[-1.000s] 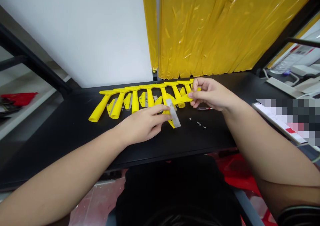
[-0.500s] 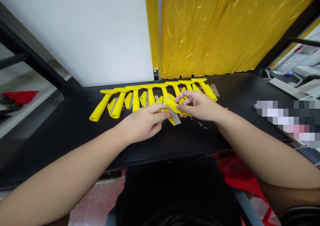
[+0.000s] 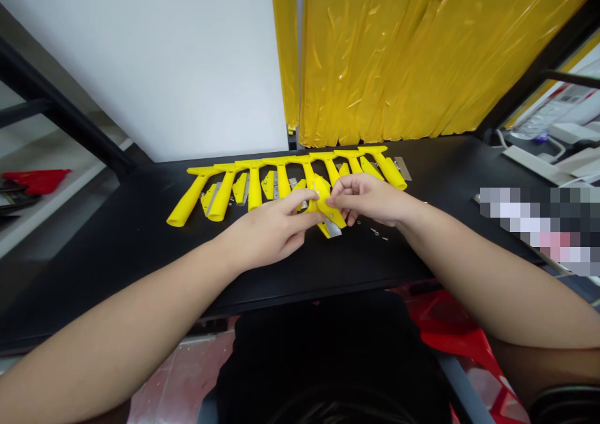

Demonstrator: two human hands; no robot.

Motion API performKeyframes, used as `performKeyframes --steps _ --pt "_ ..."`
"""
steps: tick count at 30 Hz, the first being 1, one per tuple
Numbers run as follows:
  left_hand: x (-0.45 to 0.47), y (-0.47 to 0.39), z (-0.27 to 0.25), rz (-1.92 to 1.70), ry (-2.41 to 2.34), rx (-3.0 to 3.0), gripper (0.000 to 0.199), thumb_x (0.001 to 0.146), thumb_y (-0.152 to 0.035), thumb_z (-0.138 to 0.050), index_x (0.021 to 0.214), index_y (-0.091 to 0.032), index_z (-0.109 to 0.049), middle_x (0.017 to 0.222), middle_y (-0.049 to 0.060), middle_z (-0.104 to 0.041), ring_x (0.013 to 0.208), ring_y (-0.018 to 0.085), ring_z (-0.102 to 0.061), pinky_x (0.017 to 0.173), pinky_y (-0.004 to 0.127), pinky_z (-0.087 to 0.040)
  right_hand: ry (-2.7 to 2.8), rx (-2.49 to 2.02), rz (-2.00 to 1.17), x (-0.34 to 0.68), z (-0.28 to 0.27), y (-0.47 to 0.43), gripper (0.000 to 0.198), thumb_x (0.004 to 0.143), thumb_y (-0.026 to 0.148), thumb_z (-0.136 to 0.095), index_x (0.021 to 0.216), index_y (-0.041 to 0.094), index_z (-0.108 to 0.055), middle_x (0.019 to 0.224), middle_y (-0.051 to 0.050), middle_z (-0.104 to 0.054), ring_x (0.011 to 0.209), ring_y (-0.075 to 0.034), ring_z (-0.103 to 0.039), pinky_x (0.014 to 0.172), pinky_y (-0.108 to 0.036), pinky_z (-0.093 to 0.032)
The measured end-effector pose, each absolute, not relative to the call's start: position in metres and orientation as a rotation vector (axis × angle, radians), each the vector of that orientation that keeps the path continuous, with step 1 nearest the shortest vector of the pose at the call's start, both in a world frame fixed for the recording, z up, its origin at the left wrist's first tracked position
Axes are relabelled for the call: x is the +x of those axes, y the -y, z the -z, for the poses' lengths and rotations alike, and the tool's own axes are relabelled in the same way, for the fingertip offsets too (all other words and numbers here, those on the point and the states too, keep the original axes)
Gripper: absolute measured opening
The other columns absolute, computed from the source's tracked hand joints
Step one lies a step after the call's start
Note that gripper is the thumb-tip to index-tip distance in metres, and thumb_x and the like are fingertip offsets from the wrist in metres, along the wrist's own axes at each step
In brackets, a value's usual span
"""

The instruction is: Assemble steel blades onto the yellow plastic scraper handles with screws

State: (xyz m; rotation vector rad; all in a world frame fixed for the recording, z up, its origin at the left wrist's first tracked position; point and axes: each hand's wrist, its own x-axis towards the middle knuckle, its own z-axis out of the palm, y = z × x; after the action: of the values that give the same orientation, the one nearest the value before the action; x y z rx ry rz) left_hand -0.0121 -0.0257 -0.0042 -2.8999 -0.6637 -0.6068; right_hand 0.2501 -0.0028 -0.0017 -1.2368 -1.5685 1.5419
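Note:
Over the black table, my left hand (image 3: 281, 227) is closed on a yellow scraper (image 3: 323, 228) whose metal blade (image 3: 334, 229) pokes out at its lower end. A yellow cover plate (image 3: 329, 209) with small holes lies over the blade. My right hand (image 3: 360, 197) pinches this plate at its upper right edge, thumb and fingertips together. Parts of the scraper are hidden under the plate and behind my left fingers. Small screws and nuts (image 3: 376, 232) lie on the table just right of and below my hands.
Behind my hands runs a row of several yellow scraper handles (image 3: 187, 197), with yellow plates (image 3: 240, 188) and metal blades (image 3: 403, 168) among them. The black table (image 3: 140, 236) backs onto a white panel (image 3: 187, 67) and a yellow plastic curtain (image 3: 398, 55).
The cover plate has moved left and turned, so it now lies over the blade along the scraper's head. My right hand has shifted slightly with it; my left hand stays put.

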Motion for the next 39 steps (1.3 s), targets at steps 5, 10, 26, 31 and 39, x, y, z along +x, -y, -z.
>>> performKeyframes --steps 5,10,26,31,39 --pt "-0.012 0.026 0.005 0.627 0.621 -2.885 0.033 0.101 -0.012 -0.055 0.127 -0.021 -0.075 0.147 0.013 -0.065 0.082 0.013 -0.072 0.076 0.029 -0.063 1.503 -1.231 -1.689 0.253 0.002 0.001 0.042 0.065 0.038 -0.105 0.079 0.018 -0.07 0.064 0.0 -0.073 0.053 -0.011 -0.069 0.053 -0.02 -0.063" --pt "-0.013 0.027 0.006 0.633 0.597 -2.87 0.036 0.1 -0.01 -0.057 0.131 -0.021 -0.071 0.146 0.012 -0.066 0.09 0.017 -0.075 0.077 0.03 -0.064 1.478 -1.226 -1.771 0.253 0.001 0.002 0.043 0.062 0.035 -0.107 0.081 0.02 -0.071 0.066 0.002 -0.074 0.056 -0.012 -0.072 0.054 -0.02 -0.064" --pt "-0.015 0.027 0.0 0.649 0.42 -2.839 0.029 0.101 -0.01 -0.059 0.125 -0.019 -0.073 0.14 0.014 -0.069 0.11 0.023 -0.077 0.087 0.032 -0.067 1.503 -1.047 -2.005 0.265 0.003 -0.008 0.046 0.072 0.035 -0.102 0.101 0.017 -0.071 0.075 0.002 -0.078 0.062 -0.011 -0.077 0.061 -0.019 -0.067" --pt "-0.014 0.026 0.002 0.687 0.403 -2.838 0.02 0.101 -0.01 -0.059 0.115 -0.017 -0.072 0.137 0.011 -0.074 0.111 0.022 -0.079 0.092 0.033 -0.068 1.503 -0.961 -2.075 0.266 0.006 -0.01 0.048 0.076 0.029 -0.1 0.112 0.017 -0.073 0.08 0.001 -0.081 0.063 -0.011 -0.078 0.064 -0.019 -0.068" --pt "-0.012 0.026 0.003 0.806 0.423 -2.813 0.017 0.102 -0.014 -0.061 0.117 -0.017 -0.07 0.132 0.01 -0.076 0.102 0.02 -0.081 0.084 0.029 -0.068 1.504 -0.917 -2.133 0.269 0.011 -0.013 0.04 0.075 0.027 -0.1 0.103 0.015 -0.074 0.079 0.001 -0.08 0.065 -0.01 -0.078 0.065 -0.019 -0.067"
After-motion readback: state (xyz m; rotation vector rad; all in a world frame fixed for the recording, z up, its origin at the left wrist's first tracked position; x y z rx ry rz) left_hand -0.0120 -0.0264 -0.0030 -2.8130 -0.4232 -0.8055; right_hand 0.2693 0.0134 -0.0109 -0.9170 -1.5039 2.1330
